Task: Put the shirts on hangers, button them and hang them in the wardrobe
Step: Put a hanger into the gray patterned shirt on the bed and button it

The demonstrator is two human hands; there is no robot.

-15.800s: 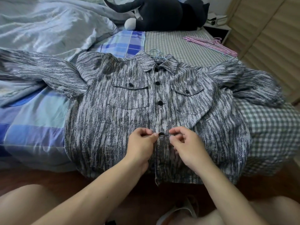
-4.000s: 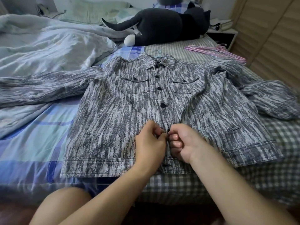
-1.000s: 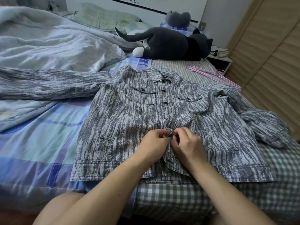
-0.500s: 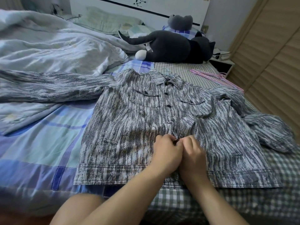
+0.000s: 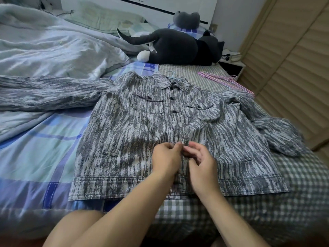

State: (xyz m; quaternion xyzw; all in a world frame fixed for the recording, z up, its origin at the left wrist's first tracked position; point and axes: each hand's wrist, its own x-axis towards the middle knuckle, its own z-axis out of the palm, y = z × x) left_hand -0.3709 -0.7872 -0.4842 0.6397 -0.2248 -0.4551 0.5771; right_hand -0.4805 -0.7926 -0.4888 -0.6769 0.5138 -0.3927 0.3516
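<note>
Both hands are down on the grey streaked shirt (image 5: 128, 139), spread flat on the bed (image 5: 35, 148). Left hand (image 5: 166, 158) pinches the front placket, fingers curled tight. Right hand (image 5: 202, 163) works alongside it, fingers loosely curled onto the cloth. Three buttons beyond the fingertips sit fastened.

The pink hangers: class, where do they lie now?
In the head view, the pink hangers lie on the checked sheet at far right, beyond the shirt, near the plush cat.

A black plush cat (image 5: 179, 48) lies beside a rumpled pale duvet (image 5: 53, 49); a grey plush toy (image 5: 187, 19) sits behind it.
</note>
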